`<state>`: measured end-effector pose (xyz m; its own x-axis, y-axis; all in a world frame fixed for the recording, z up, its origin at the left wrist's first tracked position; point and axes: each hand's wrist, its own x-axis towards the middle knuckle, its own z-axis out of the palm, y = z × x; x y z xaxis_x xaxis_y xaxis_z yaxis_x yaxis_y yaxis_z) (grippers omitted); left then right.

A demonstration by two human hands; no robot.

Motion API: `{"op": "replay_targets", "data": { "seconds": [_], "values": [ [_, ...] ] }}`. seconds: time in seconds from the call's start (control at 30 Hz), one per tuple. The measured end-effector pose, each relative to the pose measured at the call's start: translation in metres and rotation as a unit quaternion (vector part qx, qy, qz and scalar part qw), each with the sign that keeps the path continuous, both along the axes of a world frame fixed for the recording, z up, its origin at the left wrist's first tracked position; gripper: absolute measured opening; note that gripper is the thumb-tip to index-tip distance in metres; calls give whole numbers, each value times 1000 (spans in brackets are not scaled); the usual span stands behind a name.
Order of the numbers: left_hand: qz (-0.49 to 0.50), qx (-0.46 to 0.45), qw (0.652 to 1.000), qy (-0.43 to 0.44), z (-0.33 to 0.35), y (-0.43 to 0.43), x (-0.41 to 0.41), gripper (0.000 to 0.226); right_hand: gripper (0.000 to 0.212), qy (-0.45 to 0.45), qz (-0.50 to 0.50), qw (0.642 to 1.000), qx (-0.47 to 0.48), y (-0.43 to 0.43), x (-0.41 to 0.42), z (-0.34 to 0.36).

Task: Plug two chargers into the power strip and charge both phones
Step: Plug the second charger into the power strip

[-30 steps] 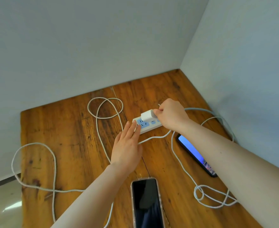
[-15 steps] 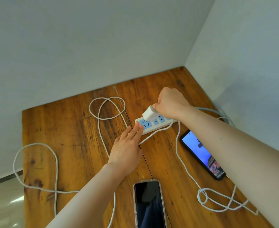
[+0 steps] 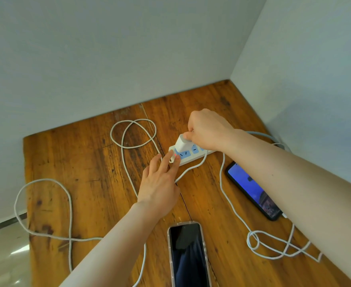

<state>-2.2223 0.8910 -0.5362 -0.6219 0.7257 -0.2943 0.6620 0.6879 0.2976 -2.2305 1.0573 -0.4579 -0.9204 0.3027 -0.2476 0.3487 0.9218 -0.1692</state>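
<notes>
A white power strip [image 3: 188,157] with blue sockets lies on the wooden table [image 3: 91,179] near the back corner. My right hand [image 3: 207,129] is shut on a white charger [image 3: 182,144] that stands in the strip's left socket. My left hand [image 3: 160,183] lies flat, fingertips pressing the strip's left end by a small red light. A dark-screened phone [image 3: 188,253] lies at the near edge. A second phone [image 3: 253,190] with a lit blue screen lies to the right, a cable at its lower end.
A long white cable [image 3: 44,208] loops over the left half of the table and behind the strip. Another white cable [image 3: 269,245] coils at the near right. Grey walls close in at the back and right. The table's left edge drops to the floor.
My right hand has brought the charger down more upright onto the left socket. My left fingertips have slid forward onto the strip's end. The view has shifted slightly.
</notes>
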Motion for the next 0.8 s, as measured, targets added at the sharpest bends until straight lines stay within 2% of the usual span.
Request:
{"op": "replay_targets", "data": {
  "seconds": [0.13, 0.5, 0.8],
  "values": [
    [0, 5, 1000, 2, 1, 0, 0, 71, 41, -4, -6, 999, -48, 0, -2, -3],
    [11, 26, 999, -41, 7, 0, 7, 67, 37, 10, -19, 995, -101, -2, 7, -13],
    [-6, 20, 999, -35, 10, -3, 1, 63, 38, -7, 0, 995, -100, -2, -3, -13]
  ]
}}
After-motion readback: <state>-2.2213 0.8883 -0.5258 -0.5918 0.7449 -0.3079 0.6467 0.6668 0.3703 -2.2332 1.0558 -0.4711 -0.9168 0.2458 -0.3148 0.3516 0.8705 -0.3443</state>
